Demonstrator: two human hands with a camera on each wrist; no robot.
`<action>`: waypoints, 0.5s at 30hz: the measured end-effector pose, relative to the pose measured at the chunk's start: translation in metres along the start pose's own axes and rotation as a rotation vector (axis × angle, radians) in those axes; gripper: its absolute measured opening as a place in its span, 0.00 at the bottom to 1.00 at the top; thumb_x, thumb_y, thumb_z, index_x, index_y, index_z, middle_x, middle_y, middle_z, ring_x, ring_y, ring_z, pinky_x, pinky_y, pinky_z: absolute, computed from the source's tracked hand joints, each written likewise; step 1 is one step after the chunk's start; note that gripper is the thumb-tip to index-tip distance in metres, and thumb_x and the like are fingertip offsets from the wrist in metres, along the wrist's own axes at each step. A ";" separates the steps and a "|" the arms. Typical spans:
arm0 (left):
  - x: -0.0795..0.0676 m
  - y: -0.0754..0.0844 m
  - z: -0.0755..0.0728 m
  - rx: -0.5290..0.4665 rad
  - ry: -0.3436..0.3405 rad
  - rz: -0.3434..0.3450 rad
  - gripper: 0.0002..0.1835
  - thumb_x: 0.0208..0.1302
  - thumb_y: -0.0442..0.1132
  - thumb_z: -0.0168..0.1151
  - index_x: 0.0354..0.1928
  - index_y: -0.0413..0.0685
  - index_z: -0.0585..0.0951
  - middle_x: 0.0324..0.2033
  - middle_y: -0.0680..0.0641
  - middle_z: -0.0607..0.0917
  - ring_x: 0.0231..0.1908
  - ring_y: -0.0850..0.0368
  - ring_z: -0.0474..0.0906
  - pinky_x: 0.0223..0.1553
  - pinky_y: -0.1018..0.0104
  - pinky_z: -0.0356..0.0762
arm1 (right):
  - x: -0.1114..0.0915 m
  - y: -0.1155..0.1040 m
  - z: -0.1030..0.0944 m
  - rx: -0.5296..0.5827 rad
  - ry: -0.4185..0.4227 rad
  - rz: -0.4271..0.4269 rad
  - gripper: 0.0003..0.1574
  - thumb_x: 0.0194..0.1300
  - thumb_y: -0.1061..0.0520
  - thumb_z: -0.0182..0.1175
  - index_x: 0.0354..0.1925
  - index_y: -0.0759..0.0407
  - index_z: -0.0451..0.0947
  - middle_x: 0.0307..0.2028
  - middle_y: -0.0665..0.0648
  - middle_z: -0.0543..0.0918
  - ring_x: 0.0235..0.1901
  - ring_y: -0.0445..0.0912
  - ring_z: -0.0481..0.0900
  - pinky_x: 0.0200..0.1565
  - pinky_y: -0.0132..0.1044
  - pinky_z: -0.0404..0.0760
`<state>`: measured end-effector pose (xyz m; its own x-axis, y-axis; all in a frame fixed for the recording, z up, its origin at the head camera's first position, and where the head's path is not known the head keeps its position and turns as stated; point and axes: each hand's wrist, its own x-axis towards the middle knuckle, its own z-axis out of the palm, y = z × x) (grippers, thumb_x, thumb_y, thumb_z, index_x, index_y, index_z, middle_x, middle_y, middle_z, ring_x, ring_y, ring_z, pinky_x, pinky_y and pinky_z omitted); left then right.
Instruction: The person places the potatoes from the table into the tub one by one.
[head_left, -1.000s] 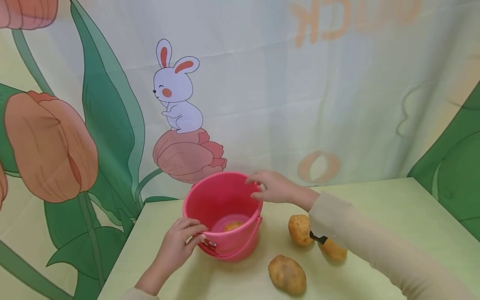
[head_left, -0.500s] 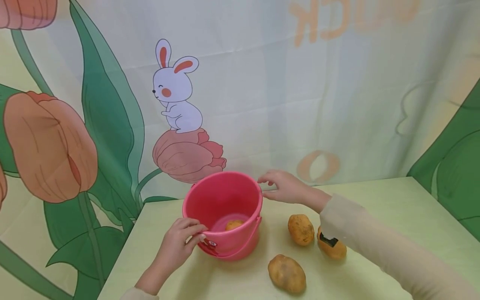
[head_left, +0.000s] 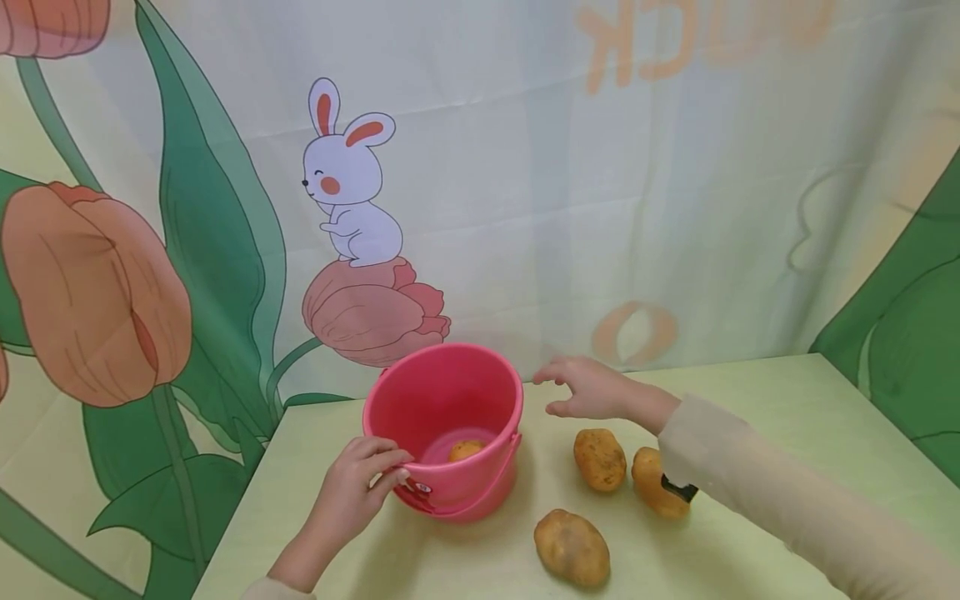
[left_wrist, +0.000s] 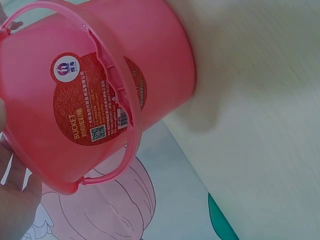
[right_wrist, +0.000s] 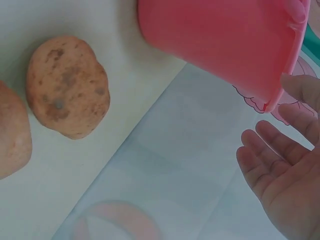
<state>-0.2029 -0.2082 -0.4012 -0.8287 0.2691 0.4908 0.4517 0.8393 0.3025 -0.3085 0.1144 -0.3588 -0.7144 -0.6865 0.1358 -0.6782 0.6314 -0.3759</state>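
Printed cloth, a backdrop [head_left: 720, 200] with tulips and rabbit, hangs behind the bucket. Tabletop [head_left: 772, 408], pale green, under the bucket. Bucket [head_left: 468, 479], pink plastic, mouth up; its handle [left_wrist: 134, 105] hangs down on the near side, which likely keeps the opening free. Left hand [head_left: 363, 475], gripping the bucket's near-left rim, presumably to steady it. Right hand [head_left: 588, 389], beside the bucket's right rim, holding nothing, fingers parted and loosely bent. Near potato [head_left: 572, 548], to the bucket's right and closer to the person. Middle potato [head_left: 600, 460], right of the bucket. Outer potato [head_left: 649, 483], farther right from the bucket, partly hidden by a black fitting [head_left: 679, 490] at the right sleeve [head_left: 765, 479]. These three seem set to suit the right hand's reach. Label [left_wrist: 80, 107], red, on the bucket's wall: the left wrist view gives the word BUCKET and a square code, where the head view shows a sliver. Inner potato [head_left: 467, 450], on the bucket's floor, seen from the head only. The right wrist view adds the palm, but overlaps thumb and bucket rim; the head view shows them apart.
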 end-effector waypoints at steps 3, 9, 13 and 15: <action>0.000 0.000 0.000 0.003 0.003 0.002 0.11 0.43 0.38 0.69 0.34 0.54 0.84 0.33 0.57 0.79 0.39 0.62 0.70 0.34 0.71 0.78 | -0.004 0.001 0.001 -0.016 -0.029 0.007 0.22 0.53 0.55 0.60 0.48 0.59 0.73 0.44 0.56 0.77 0.41 0.51 0.76 0.44 0.42 0.76; 0.000 0.001 0.001 0.005 -0.005 -0.020 0.12 0.43 0.39 0.69 0.34 0.54 0.84 0.33 0.57 0.79 0.40 0.62 0.70 0.35 0.70 0.78 | -0.012 0.009 0.004 -0.029 -0.059 0.017 0.23 0.53 0.56 0.60 0.48 0.59 0.73 0.45 0.56 0.76 0.41 0.50 0.75 0.44 0.42 0.75; 0.000 0.002 0.001 0.008 -0.005 -0.024 0.12 0.43 0.38 0.69 0.34 0.54 0.84 0.33 0.57 0.79 0.40 0.62 0.70 0.36 0.69 0.79 | -0.019 0.017 0.009 -0.021 -0.083 0.042 0.24 0.53 0.56 0.60 0.49 0.60 0.72 0.47 0.56 0.76 0.43 0.51 0.75 0.46 0.44 0.74; 0.000 0.002 0.001 0.008 -0.003 -0.024 0.11 0.43 0.38 0.69 0.34 0.54 0.84 0.33 0.57 0.79 0.40 0.62 0.70 0.36 0.69 0.79 | -0.023 0.020 0.011 -0.012 -0.096 0.051 0.24 0.53 0.56 0.60 0.50 0.60 0.72 0.48 0.57 0.76 0.45 0.52 0.75 0.47 0.45 0.74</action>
<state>-0.2023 -0.2061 -0.4012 -0.8402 0.2508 0.4809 0.4293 0.8493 0.3072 -0.3037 0.1386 -0.3793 -0.7288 -0.6841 0.0285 -0.6438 0.6704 -0.3689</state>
